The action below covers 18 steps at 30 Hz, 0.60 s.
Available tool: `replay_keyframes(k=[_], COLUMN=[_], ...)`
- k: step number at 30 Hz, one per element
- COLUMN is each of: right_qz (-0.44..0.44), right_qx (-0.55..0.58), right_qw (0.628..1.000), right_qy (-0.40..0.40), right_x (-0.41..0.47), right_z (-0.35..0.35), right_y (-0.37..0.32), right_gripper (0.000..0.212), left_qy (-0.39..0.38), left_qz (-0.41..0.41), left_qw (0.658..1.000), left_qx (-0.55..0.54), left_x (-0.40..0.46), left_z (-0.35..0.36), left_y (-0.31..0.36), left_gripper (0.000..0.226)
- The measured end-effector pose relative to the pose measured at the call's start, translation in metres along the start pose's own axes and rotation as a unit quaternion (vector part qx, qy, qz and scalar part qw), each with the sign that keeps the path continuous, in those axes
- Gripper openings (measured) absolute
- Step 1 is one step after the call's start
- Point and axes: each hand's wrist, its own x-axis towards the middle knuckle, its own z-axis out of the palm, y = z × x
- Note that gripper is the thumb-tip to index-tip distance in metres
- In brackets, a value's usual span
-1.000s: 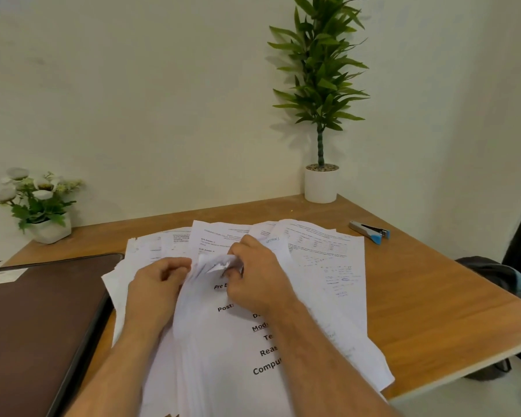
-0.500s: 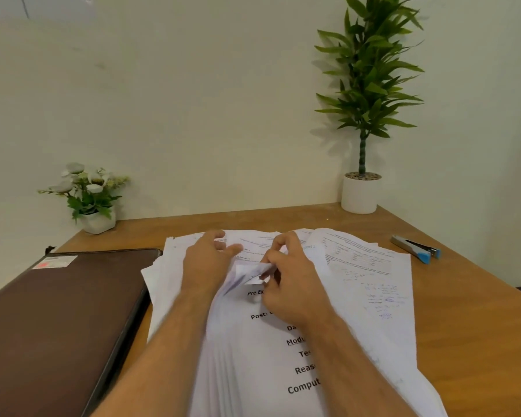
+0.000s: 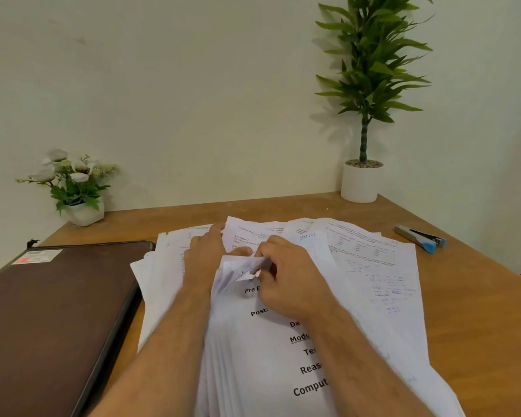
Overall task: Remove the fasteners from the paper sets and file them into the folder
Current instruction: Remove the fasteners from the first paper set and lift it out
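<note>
**Barely started on the unfastening**

Pinching the crumpled top corner of the paper set (image 3: 271, 341), right hand (image 3: 289, 281) picks at a fastener I can't see; left hand (image 3: 205, 263) steadies it. Left of that, folder (image 3: 51, 311) sits closed. Nothing filed yet, looks like.

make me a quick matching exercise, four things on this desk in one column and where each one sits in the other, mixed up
Things:
1. brown folder
2. staple remover
3. tall plant
4. flower pot

Places:
A. far left by the wall
B. near left, closed, beside the papers
C. far right corner of the desk
D. right of the papers

Pairs: 1-B, 2-D, 3-C, 4-A
</note>
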Motion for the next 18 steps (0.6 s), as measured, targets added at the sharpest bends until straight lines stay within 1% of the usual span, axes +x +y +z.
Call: replay_keyframes(k=[2, 3, 5, 6, 8, 9, 11, 14, 18], right_qz=[0.002, 0.006, 0.017, 0.022, 0.025, 0.028, 0.039, 0.043, 0.025], right_qx=[-0.017, -0.026, -0.028, -0.024, -0.022, -0.026, -0.034, -0.027, -0.016], right_qw=[1.0, 1.0, 0.999, 0.999, 0.999, 0.999, 0.999, 0.999, 0.999], right_qy=[-0.011, -0.017, -0.017, -0.013, -0.001, 0.003, 0.009, 0.016, 0.014], right_x=[-0.001, -0.001, 0.0, -0.001, -0.002, -0.003, -0.004, -0.004, -0.006], right_z=[0.001, 0.001, 0.001, 0.0, -0.003, -0.003, -0.005, -0.002, 0.003], right_y=[0.001, 0.001, 0.002, 0.003, 0.004, 0.005, 0.007, 0.005, 0.001], right_gripper=[0.033, 0.026, 0.015, 0.014, 0.018, 0.02, 0.02, 0.012, 0.011], left_qy=[-0.004, 0.015, 0.075, 0.103, 0.136, 0.136, 0.111, 0.087, 0.103], left_qz=[0.005, 0.008, 0.017, 0.01, -0.03, -0.057, -0.091, -0.092, -0.082], left_qw=[0.996, 0.993, 0.991, 0.988, 0.978, 0.973, 0.963, 0.946, 0.915], left_qx=[-0.088, -0.12, -0.114, -0.116, -0.153, -0.18, -0.226, -0.298, -0.381], left_x=[-0.002, -0.004, -0.006, -0.008, -0.011, -0.013, -0.017, -0.023, -0.031], left_z=[0.001, 0.0, -0.004, -0.007, -0.016, -0.021, -0.027, -0.033, -0.038], left_y=[-0.001, -0.002, -0.006, -0.009, -0.017, -0.023, -0.034, -0.032, -0.019], left_gripper=[0.051, 0.039, 0.014, 0.008, 0.014, 0.016, 0.012, 0.022, 0.025])
